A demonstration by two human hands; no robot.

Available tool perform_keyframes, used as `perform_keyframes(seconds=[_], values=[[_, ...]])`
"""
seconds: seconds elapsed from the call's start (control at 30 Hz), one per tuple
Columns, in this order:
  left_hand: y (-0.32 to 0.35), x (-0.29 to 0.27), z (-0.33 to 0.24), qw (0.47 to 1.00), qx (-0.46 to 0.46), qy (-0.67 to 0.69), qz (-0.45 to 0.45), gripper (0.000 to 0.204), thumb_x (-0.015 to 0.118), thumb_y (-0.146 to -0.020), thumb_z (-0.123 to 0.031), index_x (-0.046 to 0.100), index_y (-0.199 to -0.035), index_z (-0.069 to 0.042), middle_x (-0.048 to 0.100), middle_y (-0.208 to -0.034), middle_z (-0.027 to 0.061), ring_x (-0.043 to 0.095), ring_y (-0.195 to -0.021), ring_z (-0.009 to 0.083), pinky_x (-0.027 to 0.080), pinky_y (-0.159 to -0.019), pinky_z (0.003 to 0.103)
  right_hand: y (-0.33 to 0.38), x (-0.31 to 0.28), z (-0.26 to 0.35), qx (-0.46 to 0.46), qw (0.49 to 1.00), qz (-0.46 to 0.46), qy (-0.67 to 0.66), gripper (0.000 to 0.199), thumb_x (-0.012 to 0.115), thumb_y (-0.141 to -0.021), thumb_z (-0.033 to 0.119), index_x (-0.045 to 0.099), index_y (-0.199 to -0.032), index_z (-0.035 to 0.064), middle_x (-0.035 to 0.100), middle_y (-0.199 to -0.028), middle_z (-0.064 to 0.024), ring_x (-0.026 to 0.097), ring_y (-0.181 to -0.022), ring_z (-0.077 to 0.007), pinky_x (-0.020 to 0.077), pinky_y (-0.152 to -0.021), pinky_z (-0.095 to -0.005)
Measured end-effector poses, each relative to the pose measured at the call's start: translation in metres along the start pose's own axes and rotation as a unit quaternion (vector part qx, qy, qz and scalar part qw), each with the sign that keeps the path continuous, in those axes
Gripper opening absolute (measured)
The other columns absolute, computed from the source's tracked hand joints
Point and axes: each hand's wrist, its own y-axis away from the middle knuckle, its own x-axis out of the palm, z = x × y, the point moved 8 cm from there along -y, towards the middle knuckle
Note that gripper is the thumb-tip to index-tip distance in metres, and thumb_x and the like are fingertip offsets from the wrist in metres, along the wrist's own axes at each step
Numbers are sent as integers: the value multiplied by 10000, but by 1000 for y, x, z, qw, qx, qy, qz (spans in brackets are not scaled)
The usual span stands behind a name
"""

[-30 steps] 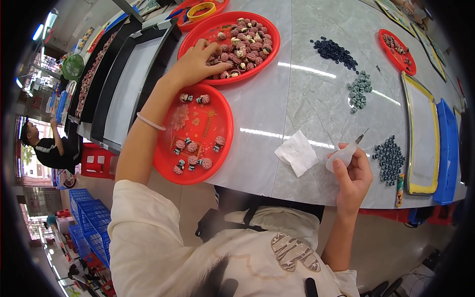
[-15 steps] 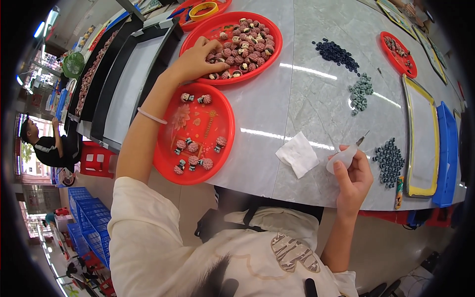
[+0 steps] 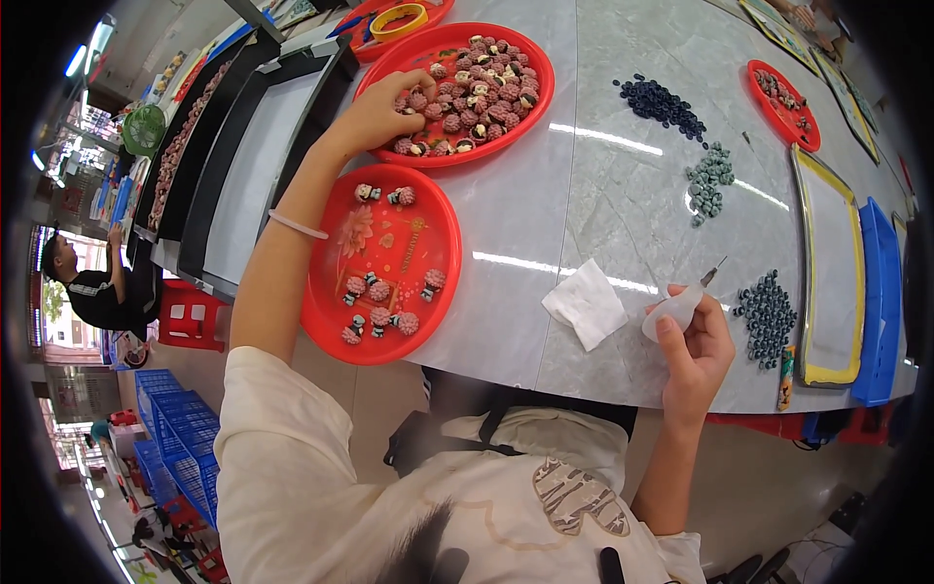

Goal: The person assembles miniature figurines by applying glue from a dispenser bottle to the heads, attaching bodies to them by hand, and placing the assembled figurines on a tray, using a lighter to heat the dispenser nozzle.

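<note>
My left hand [image 3: 391,113] reaches over the far red tray [image 3: 368,90], its thumb and fingers apart and curved around some of the loose pieces. Those are pink knobbly figure pieces [image 3: 501,94], with dark and cream parts, heaped in the tray. I see none clearly lifted. A nearer red tray [image 3: 443,204], under my left forearm, bears several small figures with pink knobbly tops, such as one pink-topped figure [image 3: 434,282]. On the right, my right hand [image 3: 699,355] grips a translucent squeeze bottle [image 3: 678,311], its needle tip pointing up and away above the table.
A white tissue [image 3: 587,304] lies beside my right hand. Piles of dark blue pieces [image 3: 662,102], green pieces [image 3: 710,183] and blue-grey beads [image 3: 766,319] sit on the grey table. A yellow-edged frame [image 3: 832,273] and blue tray [image 3: 880,302] stand far right; black trays [image 3: 263,146] left.
My left hand has drawn back slightly to the left within the far tray, its fingers more curled. My right hand and the squeeze bottle have stayed in place.
</note>
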Motion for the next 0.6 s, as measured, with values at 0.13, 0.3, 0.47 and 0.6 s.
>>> perform_keyframes(seconds=[0.13,0.3,0.47,0.6], values=[[0,0,-2,999,-32,33,16,249,568,-650,-65,486,-885,-58,516,-888,23,489,-817,111,406,-741,226,0,0,1,-4,1000,-2,3,285,602,-787,74,528,-1039,-37,610,-857,-88,574,-808,-134,430,-749,-245],[-4,-8,8,997,-27,67,-37,231,566,-668,-36,486,-881,-73,493,-862,8,469,-755,80,412,-651,212,0,1,-1,-2,1000,1,4,282,599,-787,71,528,-1037,-37,610,-857,-88,572,-804,-132,430,-748,-244],[-6,-13,-7,986,-81,143,-41,230,563,-679,-9,485,-887,-72,493,-835,0,476,-740,82,419,-633,213,0,1,0,-1,1000,4,6,282,595,-787,66,526,-1040,-37,609,-859,-88,571,-805,-131,428,-750,-243],[-13,-5,-38,985,-15,171,-35,249,590,-649,-33,510,-881,-74,535,-839,22,532,-713,107,445,-640,248,0,2,1,-7,1000,5,15,282,589,-788,61,525,-1044,-38,607,-865,-89,572,-810,-134,427,-754,-246]])
